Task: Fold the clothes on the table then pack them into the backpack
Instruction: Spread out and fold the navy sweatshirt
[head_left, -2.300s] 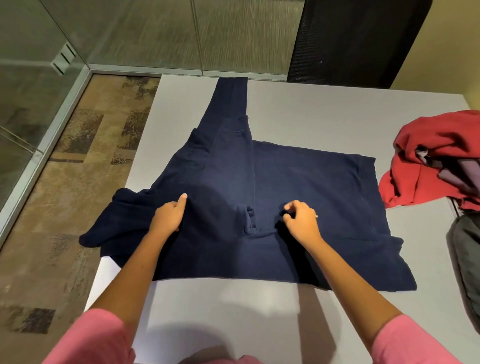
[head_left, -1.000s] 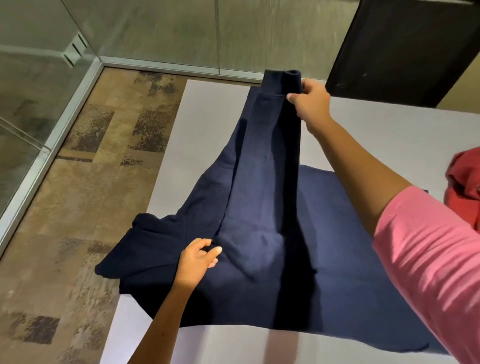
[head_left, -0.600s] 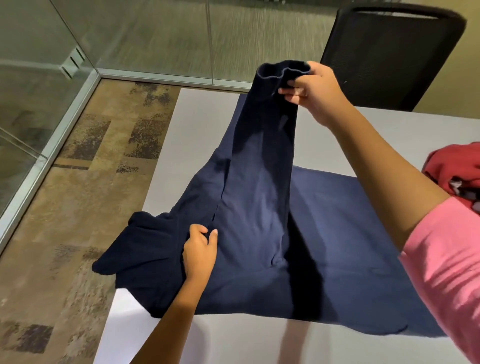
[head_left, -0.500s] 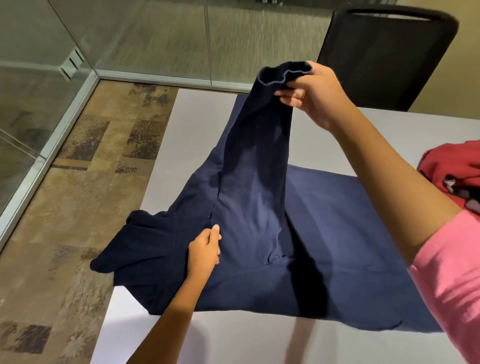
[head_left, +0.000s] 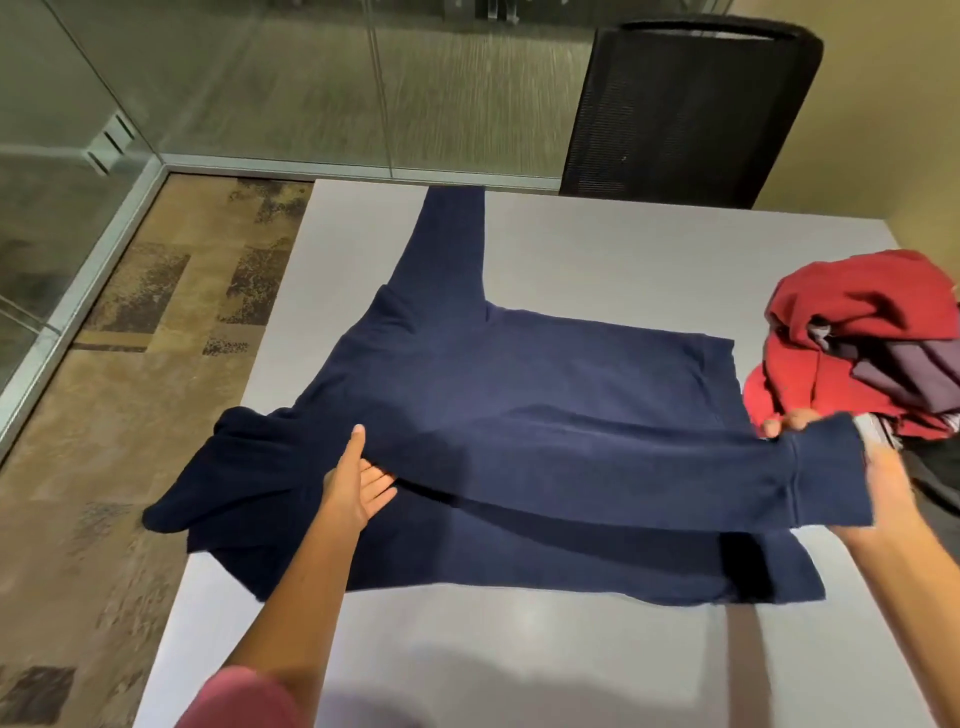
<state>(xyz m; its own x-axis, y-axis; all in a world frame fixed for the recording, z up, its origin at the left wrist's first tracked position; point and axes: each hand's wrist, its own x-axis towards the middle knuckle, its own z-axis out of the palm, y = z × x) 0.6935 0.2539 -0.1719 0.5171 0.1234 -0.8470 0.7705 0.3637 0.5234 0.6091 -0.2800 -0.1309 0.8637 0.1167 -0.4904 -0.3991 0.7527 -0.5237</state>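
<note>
A navy sweatshirt (head_left: 519, 374) lies spread flat on the grey table (head_left: 571, 670). One sleeve (head_left: 452, 244) points to the far edge. The other sleeve (head_left: 623, 467) is stretched rightward across the body, just above it. My right hand (head_left: 883, 478) grips its cuff (head_left: 821, 478) at the right, with fingertips showing over the top edge. My left hand (head_left: 358, 483) lies flat with straight fingers at the sleeve's shoulder end, fingers tucked under the fold. A dark grey bag-like thing (head_left: 940, 483) peeks in at the right edge, mostly hidden.
A heap of red clothing (head_left: 841, 332) with a purple piece (head_left: 914, 369) sits at the table's right side. A black mesh chair (head_left: 691, 109) stands behind the far edge. Glass walls and patterned floor (head_left: 130, 364) lie to the left, beyond the table's edge.
My right hand has swung the raised sleeve down and to the right, across the sweatshirt's body. My left hand has opened flat under the fold near the shoulder.
</note>
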